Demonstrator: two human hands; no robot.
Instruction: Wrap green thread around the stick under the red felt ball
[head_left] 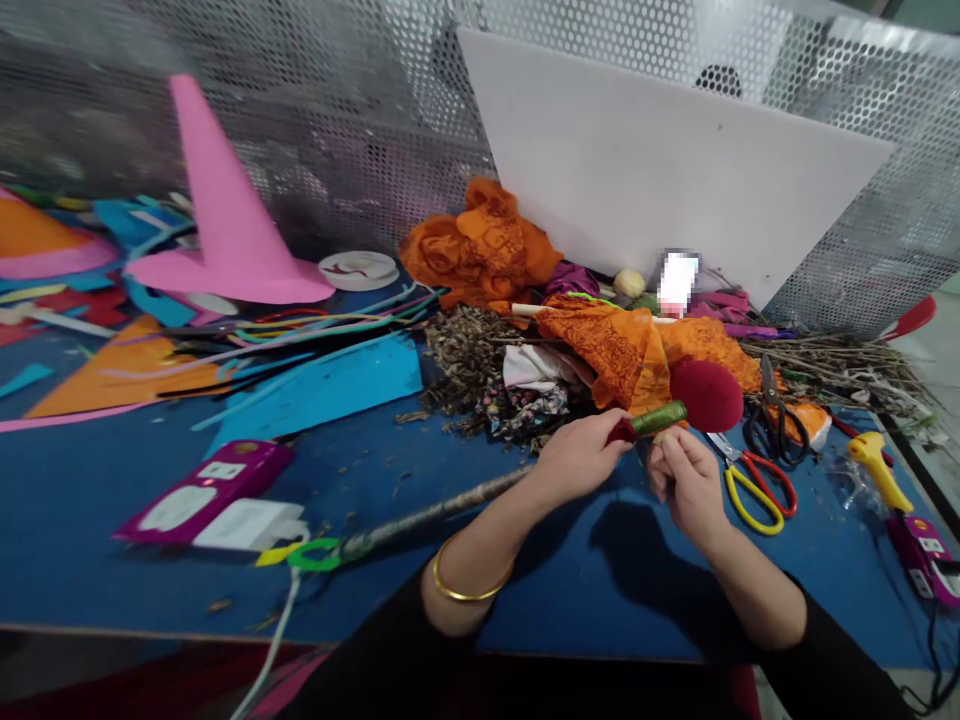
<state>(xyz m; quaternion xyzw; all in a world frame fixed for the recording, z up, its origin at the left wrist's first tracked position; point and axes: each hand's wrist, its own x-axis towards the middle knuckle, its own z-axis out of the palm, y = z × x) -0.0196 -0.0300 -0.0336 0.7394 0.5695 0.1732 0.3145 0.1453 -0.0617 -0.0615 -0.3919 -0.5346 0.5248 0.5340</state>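
Note:
My left hand [581, 452] is closed around the dark red end of a short piece whose middle has a shiny green wrap [660, 417]. A round, dark red fabric-like head [706, 395] shows at its far end. Just below the green wrap, my right hand [686, 480] has its fingers curled into a pinch; whatever lies between them is too small to make out. Orange patterned cloth [615, 345] lies right behind the piece. To the right are scissors with red and yellow handles [757, 490] and black-handled scissors [776, 415].
A long wrapped stick [442, 505] runs under my left forearm. A purple extension box [210, 490] with a white plug stands left. Dried stems [469, 370], a pink cone hat [229, 220], a white board [660, 170] and a yellow glue gun [879, 470] surround the blue table [360, 610].

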